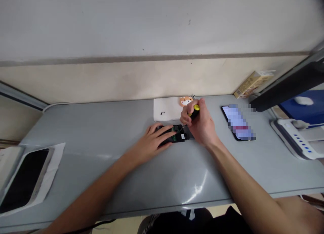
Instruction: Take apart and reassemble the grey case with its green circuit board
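My left hand [154, 139] lies flat with fingers stretched over a small black opened device [178, 135], pressing it on the grey table [101, 136]; green circuit parts show inside. My right hand [199, 122] is closed round a black screwdriver with a yellow cap [195, 109], its tip down on the device's right part. Just behind lies a white paper sheet [165, 108] with tiny dark screws [162, 113] on it.
A phone [236, 124] lies right of my hand. An orange animal-shaped item [186, 100] sits at the paper's corner. A cardboard box [250, 84] leans by the wall. A white power strip [293, 139] is far right; a screen on white wrap [25, 178] lies far left.
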`<state>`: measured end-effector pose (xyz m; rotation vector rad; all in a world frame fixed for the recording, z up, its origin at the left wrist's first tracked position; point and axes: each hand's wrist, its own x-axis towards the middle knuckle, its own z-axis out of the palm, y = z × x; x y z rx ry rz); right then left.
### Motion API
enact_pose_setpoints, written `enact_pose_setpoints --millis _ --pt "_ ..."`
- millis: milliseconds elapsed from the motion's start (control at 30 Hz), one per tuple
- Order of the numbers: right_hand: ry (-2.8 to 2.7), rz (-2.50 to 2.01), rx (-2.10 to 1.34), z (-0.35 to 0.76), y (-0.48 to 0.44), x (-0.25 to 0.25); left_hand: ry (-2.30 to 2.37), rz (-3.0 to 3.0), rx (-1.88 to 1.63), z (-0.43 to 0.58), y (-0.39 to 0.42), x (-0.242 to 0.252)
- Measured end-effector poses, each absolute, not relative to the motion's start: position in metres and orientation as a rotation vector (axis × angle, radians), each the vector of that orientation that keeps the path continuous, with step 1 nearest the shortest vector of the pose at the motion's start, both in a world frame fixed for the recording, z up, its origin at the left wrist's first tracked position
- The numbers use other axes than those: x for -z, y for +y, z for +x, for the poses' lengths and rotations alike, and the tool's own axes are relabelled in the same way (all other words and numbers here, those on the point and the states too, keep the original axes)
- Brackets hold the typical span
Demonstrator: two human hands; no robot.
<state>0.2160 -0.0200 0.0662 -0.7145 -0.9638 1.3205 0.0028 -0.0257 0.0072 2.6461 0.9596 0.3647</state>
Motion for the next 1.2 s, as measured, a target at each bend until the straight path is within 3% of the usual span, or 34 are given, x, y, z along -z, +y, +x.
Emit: enact_pose_setpoints --millis 1200 --pt "-0.957 -0.764 -1.315 0.211 -0.022 -0.07 1.069 2.66 -0.579 0.029 -0.025 -0.01"
